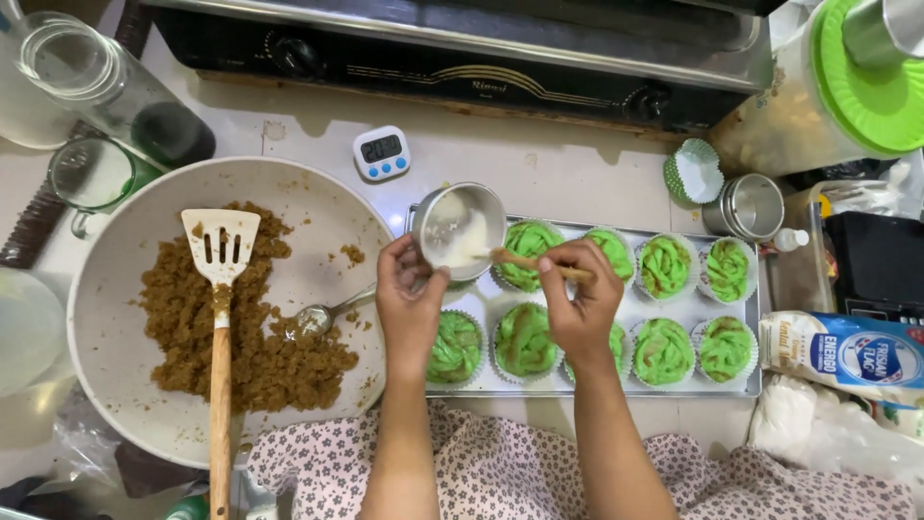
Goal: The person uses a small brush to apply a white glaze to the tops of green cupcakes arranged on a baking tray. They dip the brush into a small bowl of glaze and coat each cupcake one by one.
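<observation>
My left hand (409, 299) holds a small metal cup (460, 228) tilted toward me, with a whitish liquid inside. My right hand (577, 299) grips a thin wooden brush (520, 259) whose tip reaches into the cup's mouth. Both hands hover over a metal tray (587, 385) holding several green cakes in white paper liners, such as one cake (525, 339) right under my right hand.
A large white pan (115, 289) of brown crumbly filling lies at left, with a wooden-handled slotted spatula (220, 289) and a metal spoon (322, 313) in it. A kitchen timer (381, 153), stove (462, 58), glasses, metal tin (753, 205), liner stack (695, 171) and milk carton (847, 354) surround the tray.
</observation>
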